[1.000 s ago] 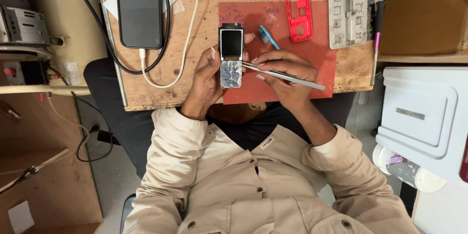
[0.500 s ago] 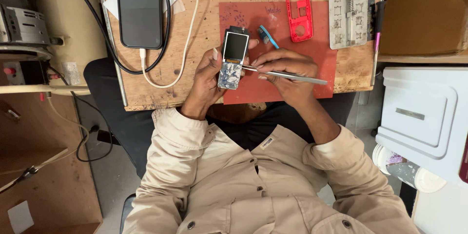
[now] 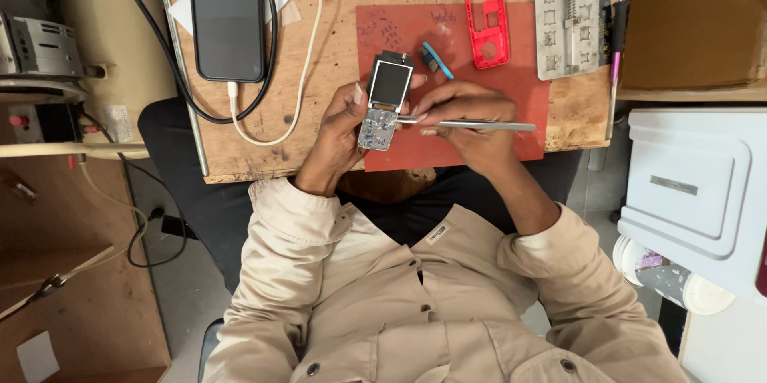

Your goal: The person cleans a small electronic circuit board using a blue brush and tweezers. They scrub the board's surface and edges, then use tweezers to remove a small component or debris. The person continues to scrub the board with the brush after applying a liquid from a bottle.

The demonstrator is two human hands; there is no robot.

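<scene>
At frame centre, the left hand (image 3: 339, 131) pinches a light, fragile phone board (image 3: 382, 102) by its edges while the right hand (image 3: 467, 111) fingers squeeze slim metal tweezers (image 3: 471, 124) at its keypad.

My left hand (image 3: 342, 131) is curled in a firm grasp, thumb raised; my right hand (image 3: 467, 115) pinches closed, wrist bent inward.

One opened handset (image 3: 384, 101), one tweezers (image 3: 471, 124), one black smartphone (image 3: 228, 14), two red housings (image 3: 486, 17), one metal jig (image 3: 569, 22)
</scene>
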